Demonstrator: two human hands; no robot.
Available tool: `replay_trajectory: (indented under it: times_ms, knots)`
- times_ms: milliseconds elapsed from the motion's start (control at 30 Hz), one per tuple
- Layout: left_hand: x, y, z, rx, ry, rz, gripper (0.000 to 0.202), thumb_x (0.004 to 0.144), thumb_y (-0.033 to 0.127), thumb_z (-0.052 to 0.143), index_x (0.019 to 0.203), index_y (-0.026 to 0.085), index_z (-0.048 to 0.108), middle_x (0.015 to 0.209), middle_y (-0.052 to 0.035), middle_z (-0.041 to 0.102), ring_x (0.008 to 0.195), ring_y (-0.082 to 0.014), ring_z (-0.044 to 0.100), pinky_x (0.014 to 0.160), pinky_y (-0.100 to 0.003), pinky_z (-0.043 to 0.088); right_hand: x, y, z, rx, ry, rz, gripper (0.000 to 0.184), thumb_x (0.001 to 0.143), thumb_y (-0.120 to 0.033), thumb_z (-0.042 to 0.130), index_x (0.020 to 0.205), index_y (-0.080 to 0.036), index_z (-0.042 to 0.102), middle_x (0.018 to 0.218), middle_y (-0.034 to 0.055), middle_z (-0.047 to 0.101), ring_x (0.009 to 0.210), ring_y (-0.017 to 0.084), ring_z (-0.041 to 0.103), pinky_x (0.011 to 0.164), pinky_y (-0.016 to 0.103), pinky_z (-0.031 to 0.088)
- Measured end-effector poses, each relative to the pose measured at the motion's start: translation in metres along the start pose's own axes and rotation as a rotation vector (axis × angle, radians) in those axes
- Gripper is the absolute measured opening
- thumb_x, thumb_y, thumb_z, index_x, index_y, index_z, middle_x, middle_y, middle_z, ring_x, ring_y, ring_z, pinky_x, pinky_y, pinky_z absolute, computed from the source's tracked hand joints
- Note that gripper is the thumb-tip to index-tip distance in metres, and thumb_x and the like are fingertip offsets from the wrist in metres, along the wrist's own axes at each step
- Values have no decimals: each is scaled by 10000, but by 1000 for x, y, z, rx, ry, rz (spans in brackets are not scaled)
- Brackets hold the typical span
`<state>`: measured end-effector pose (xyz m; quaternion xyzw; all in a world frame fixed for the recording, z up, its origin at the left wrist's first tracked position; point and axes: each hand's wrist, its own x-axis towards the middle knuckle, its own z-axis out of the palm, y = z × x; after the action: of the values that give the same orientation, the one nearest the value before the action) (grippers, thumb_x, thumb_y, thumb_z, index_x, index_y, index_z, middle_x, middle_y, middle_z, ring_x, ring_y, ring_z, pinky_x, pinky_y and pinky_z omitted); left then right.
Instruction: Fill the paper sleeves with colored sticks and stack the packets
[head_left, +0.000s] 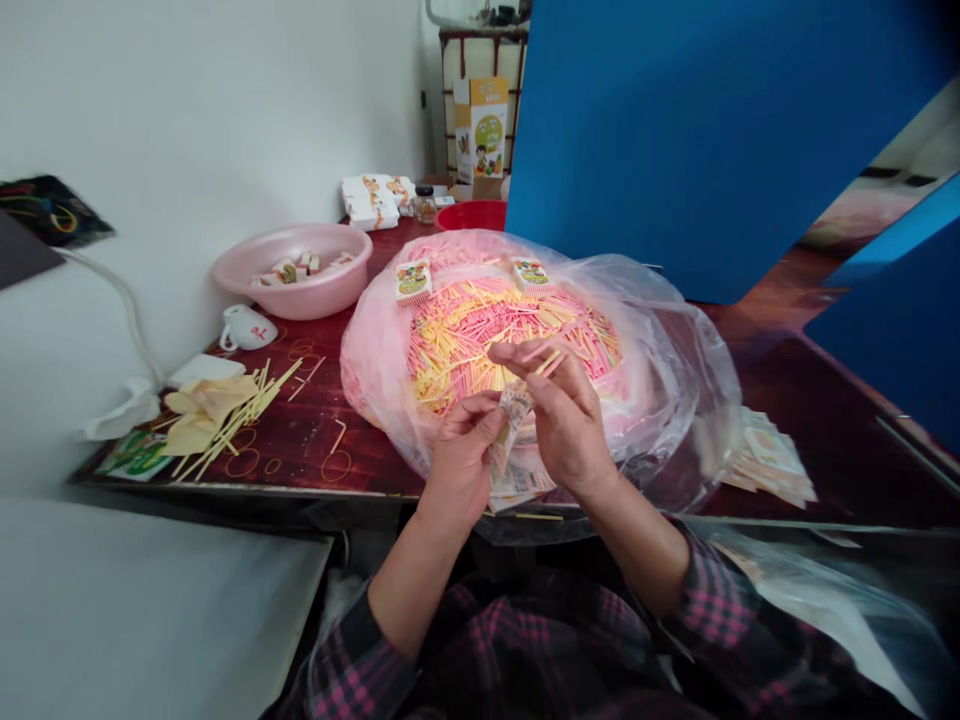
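Observation:
A clear plastic bag (675, 380) lies open on the dark red table (810, 420), holding a heap of pink and yellow sticks (465, 330). Two small printed boxes (413, 281) rest on the heap's far side. My left hand (461, 450) and my right hand (559, 410) meet just in front of the heap, fingers pinched on a small printed paper packet (514, 410) between them. A few sticks are caught in my right fingers. More flat printed packets lie under my wrists at the table's front edge.
A pink basin (292, 270) with small blocks stands at the back left, a white cup (246, 328) beside it. Loose yellow sticks and rubber bands (225, 415) lie at the left. A stack of flat packets (772, 460) sits right. Blue boards (697, 130) rise behind.

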<state>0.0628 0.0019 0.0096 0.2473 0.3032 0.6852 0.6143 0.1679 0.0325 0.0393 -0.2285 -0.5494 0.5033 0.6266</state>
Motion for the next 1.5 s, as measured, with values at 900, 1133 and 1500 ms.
replay_trajectory:
  times_ms: [900,1133,1500]
  knots:
    - [-7,4,6,213,56,183,413,690,200,844,1050,243,647,1004,14,694,907,-122,651,826,-249,523,-3,-1,-26,-269,-72,284,346,800,-474,741,1028,-218,699,903,18,743,769,156,670,744,327,573]
    - [-11,-2,10,383,-35,-1,238,741,312,800,893,197,657,799,17,693,697,-128,615,692,-266,510,-9,-3,-33,-127,43,347,290,754,-480,787,847,-221,693,812,-1,721,686,139,611,648,284,514]
    - [-27,-8,-11,1213,-381,38,267,882,432,667,1034,231,754,981,-40,785,859,-218,705,800,-338,547,-60,-44,-117,-428,180,183,297,856,-438,696,1073,-244,754,970,14,751,833,161,671,765,288,542]
